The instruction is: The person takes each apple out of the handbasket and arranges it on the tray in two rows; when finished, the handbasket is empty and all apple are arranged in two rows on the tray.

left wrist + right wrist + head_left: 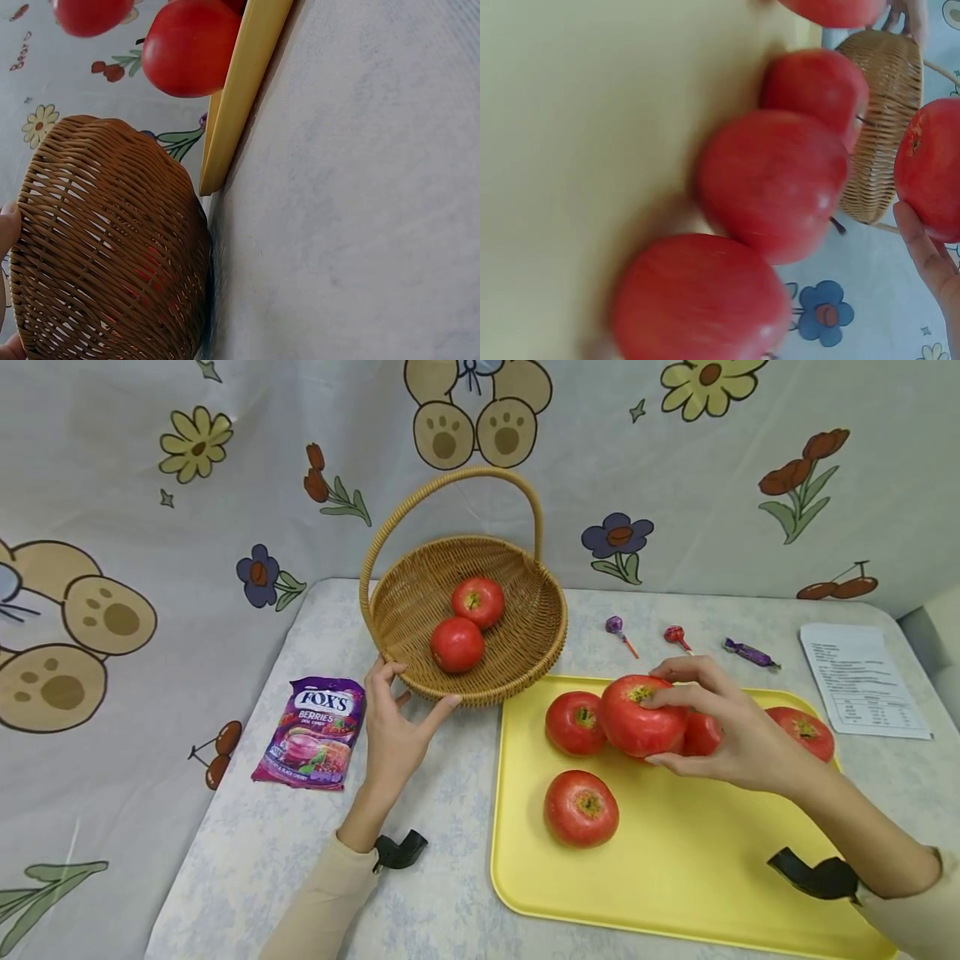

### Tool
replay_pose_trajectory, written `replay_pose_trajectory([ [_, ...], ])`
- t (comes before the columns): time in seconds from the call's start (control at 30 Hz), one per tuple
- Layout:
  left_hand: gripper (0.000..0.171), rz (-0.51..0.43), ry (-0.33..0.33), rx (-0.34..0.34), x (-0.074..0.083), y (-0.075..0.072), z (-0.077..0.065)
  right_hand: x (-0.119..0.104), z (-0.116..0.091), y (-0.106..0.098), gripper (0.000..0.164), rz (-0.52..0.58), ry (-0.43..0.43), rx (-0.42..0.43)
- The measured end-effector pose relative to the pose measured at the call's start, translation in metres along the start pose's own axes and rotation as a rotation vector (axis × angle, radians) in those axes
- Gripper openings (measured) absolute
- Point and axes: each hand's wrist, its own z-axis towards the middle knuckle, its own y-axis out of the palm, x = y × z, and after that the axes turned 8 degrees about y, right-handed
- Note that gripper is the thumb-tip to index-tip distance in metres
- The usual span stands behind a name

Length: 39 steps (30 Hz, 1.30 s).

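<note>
Red and glossy, a large round apple [637, 720] is gripped between the fingers and thumb of the right hand [723, 731], above the back part of a yellow rectangular plastic tray [675, 860]. The left hand [397, 735] grasps the near left rim of a brown woven wicker basket [531, 618], which stands near the back edge of the pale mottled worktop [442, 868], just beside the tray's back left corner. Two shiny red apples [457, 645] lie touching inside it. On the tray, one squat red apple [582, 810] sits near the left edge; a row of red apples [772, 184] lies towards the back edge, partly hidden in the head view, so I cannot count it surely.

The step in hand looks like loading the basket. Lift the held fruit clear of the rim, lower it into the bare right side, and loosen the fingers only once it rests. The left hand should brace the rim against tipping.
</note>
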Motion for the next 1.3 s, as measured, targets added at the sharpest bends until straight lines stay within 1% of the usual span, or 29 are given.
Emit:
replay_pose_trajectory([
  [0.07, 0.077, -0.003, 0.008, 0.004, -0.001, 0.000, 0.000, 0.000, -0.011, 0.002, 0.075, 0.009, 0.007, 0.004],
  [0.17, 0.076, 0.001, 0.018, 0.005, -0.001, 0.001, 0.000, 0.000, -0.028, 0.005, 0.073, 0.028, 0.039, 0.008],
  [0.3, 0.076, 0.014, 0.022, 0.001, -0.001, 0.001, 0.001, 0.001, -0.047, 0.009, 0.054, 0.062, 0.029, 0.049],
  [0.33, 0.076, 0.013, 0.023, 0.001, -0.001, 0.001, 0.001, 0.002, -0.052, 0.011, 0.052, 0.069, 0.016, 0.063],
  [0.47, 0.076, 0.017, 0.028, 0.002, -0.001, 0.001, 0.002, 0.003, -0.066, 0.017, 0.054, 0.093, -0.003, 0.096],
  [0.53, 0.077, 0.018, 0.031, 0.004, -0.001, 0.001, 0.002, 0.004, -0.072, 0.021, 0.054, 0.096, 0.003, 0.097],
  [0.8, 0.078, 0.012, 0.028, 0.002, -0.001, 0.000, 0.002, 0.012, -0.088, 0.036, 0.051, 0.095, 0.038, 0.067],
  [0.87, 0.078, 0.014, 0.026, 0.004, -0.001, 0.000, 0.002, 0.015, -0.091, 0.039, 0.056, 0.095, 0.054, 0.061],
  [0.97, 0.078, 0.015, 0.021, 0.002, -0.003, 0.000, 0.001, 0.020, -0.095, 0.045, 0.071, 0.099, 0.065, 0.052],
  [1.0, 0.078, 0.014, 0.020, 0.000, -0.003, 0.000, 0.001, 0.021, -0.096, 0.047, 0.072, 0.106, 0.063, 0.050],
  [1.13, 0.078, 0.013, 0.006, -0.006, -0.002, 0.000, -0.001, 0.025, -0.101, 0.055, 0.056, 0.133, 0.041, 0.045],
  [1.23, 0.078, 0.012, 0.000, -0.007, -0.002, 0.000, -0.001, 0.027, -0.104, 0.058, 0.051, 0.141, 0.036, 0.041],
  [1.3, 0.077, 0.016, -0.002, -0.007, -0.001, 0.001, -0.001, 0.027, -0.105, 0.059, 0.051, 0.141, 0.040, 0.039],
])
